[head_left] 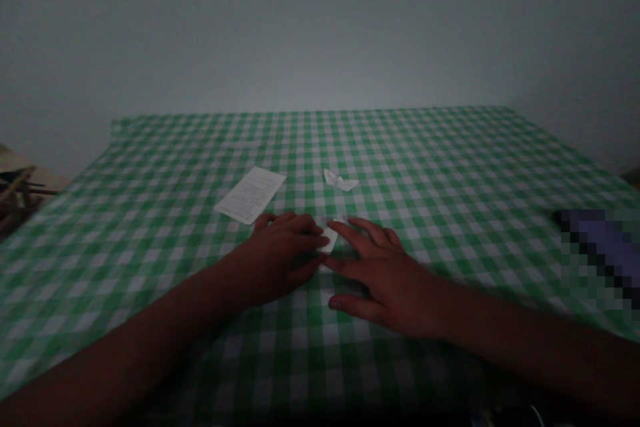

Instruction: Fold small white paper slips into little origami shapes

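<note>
A small white piece of paper (329, 240) lies on the table between my two hands, partly covered by fingers. My left hand (287, 250) is bent over its left side, thumb and forefinger closed at its edge. From the right, my right hand (375, 267) reaches in with fingers spread and stretched out, some fingertips resting on the paper. Just beyond the hands sits a small folded paper boat (341, 181). A printed sheet of paper (253, 195) lies flat past my left hand.
A green-and-white checked cloth (450, 200) covers the table. Farther back on the left lies a thin white strip (243, 145). A dark, pixelated object (603, 247) is at the right edge. A plain wall (320, 33) stands behind the table.
</note>
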`<state>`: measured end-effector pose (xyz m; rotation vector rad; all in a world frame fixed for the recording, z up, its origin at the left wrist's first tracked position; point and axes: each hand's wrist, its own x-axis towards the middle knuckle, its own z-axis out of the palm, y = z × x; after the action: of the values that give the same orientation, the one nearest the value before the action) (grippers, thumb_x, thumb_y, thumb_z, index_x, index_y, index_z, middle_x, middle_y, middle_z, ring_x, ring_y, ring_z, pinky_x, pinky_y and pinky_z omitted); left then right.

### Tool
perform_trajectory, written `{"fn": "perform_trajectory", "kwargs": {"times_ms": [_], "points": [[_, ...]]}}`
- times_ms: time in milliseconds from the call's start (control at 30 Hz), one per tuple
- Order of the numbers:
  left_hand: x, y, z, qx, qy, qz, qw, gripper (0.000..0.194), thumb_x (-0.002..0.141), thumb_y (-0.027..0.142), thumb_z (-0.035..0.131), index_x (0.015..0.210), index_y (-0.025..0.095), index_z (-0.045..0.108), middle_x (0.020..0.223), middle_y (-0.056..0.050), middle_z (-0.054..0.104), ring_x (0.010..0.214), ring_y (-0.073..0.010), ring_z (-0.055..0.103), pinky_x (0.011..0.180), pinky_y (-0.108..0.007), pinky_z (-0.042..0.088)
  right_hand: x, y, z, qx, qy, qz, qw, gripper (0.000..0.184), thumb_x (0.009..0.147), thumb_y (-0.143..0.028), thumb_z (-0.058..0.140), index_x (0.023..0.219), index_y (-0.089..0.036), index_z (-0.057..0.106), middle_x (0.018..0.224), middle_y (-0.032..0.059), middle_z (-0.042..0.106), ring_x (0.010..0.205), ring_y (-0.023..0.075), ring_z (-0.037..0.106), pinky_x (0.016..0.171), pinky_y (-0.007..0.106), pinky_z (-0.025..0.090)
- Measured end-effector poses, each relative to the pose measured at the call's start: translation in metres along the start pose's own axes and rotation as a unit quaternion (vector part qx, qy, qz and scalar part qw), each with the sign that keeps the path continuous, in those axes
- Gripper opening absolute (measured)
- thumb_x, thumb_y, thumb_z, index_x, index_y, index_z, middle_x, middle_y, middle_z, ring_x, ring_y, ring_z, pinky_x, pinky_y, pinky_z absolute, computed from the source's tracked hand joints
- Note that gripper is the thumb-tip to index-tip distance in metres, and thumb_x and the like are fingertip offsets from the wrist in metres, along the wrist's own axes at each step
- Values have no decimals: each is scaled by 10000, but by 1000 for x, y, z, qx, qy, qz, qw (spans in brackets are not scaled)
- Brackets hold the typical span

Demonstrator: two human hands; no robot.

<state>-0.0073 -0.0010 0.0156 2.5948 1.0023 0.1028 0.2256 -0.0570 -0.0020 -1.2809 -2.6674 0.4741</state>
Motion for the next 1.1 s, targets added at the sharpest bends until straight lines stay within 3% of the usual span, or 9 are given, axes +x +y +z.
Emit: {"fn": "perform_trajectory", "kwargs": {"times_ms": [333,600,767,1100], "points": [[2,1,3,0,4,-30,1000,325,887,288,617,1203,357,652,1233,25,623,1163,-251,539,963,-461,301,6,13,-4,14,59,-1,998,452,992,-497,450,1382,-310,583,1580,98,336,1404,363,300,1116,589,298],[2,3,2,16,1,-22,1000,288,890,289,613,1169,334,666,1182,7,634,1107,-249,549,916,-444,318,2,-2,1,-32,46,-44,997,398,971,-397,501,1329,-275,624,1589,65,341,1414,391,259,1072,605,338],[3,4,0,28,-2,-19,999,262,884,259,607,1129,320,677,1168,-6,634,1081,-249,550,892,-442,320,1,-5,0,-33,32,-58,997,368,963,-393,513,1297,-307,642,1593,59,337,1411,401,264,1038,619,340],[3,2,2,6,7,-27,1000,337,874,280,614,1205,327,654,1227,3,641,1143,-248,549,932,-459,305,8,16,-3,-25,80,-40,996,322,963,-435,521,1220,-347,695,1569,55,379,1373,368,317,1009,573,352]]}}
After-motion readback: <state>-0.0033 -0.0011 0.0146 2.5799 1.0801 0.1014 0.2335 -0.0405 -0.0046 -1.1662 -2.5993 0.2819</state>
